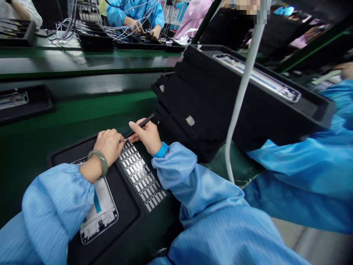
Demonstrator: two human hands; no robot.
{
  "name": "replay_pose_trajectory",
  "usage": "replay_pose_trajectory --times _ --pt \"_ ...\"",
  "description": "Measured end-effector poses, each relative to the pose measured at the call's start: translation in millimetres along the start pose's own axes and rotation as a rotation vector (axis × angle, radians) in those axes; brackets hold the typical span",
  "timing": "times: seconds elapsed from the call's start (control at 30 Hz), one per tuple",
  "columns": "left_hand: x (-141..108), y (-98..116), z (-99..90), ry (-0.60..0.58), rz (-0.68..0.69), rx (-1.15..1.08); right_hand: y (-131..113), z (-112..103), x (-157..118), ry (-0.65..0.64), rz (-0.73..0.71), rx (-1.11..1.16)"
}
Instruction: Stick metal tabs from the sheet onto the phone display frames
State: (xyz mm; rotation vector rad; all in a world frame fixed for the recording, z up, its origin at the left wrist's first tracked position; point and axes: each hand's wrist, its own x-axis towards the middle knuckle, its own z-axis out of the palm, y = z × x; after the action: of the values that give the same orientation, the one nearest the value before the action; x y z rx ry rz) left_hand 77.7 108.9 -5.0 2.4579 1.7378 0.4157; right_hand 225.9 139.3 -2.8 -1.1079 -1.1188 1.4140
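Observation:
My right hand [146,135], with a blue band at the wrist, is closed on dark tweezers [142,123]. Their tips point down and left to the top end of a sheet of small white-and-black pieces [140,173]. My left hand [109,145], wearing a green bangle [99,159], has its fingers bent together at the tweezers' tips; whatever they pinch is too small to name. Below my left wrist a silver phone frame [106,206] with a blue strip lies in a black tray [129,206], partly hidden by my sleeve.
Stacked black trays [204,99] stand at the right, the top one holding another phone frame [259,77]. A grey cable [239,99] hangs before them. Another black tray [35,105] is at far left. Across the bench a person in blue [135,13] works; another blue sleeve [309,176] is at right.

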Motion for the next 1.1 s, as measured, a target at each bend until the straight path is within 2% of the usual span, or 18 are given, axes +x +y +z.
replay_pose_trajectory --times 0.2,0.67,0.87,0.97,1.1 --pt "0 0 1.7 0.030 0.000 -0.030 0 -4 3 0.015 -0.035 -0.044" --pt "0 4 0.8 0.025 -0.020 -0.059 -8 -2 1 -0.021 0.041 -0.034" --pt "1 3 2.0 0.040 -0.046 -0.165 -14 -6 3 -0.061 0.165 0.146" --pt "1 -1 4.2 0.068 -0.046 -0.242 -16 -7 4 -0.028 0.212 0.262" --pt "0 -1 0.8 0.144 -0.039 -0.351 -22 -8 3 0.018 0.184 0.316"
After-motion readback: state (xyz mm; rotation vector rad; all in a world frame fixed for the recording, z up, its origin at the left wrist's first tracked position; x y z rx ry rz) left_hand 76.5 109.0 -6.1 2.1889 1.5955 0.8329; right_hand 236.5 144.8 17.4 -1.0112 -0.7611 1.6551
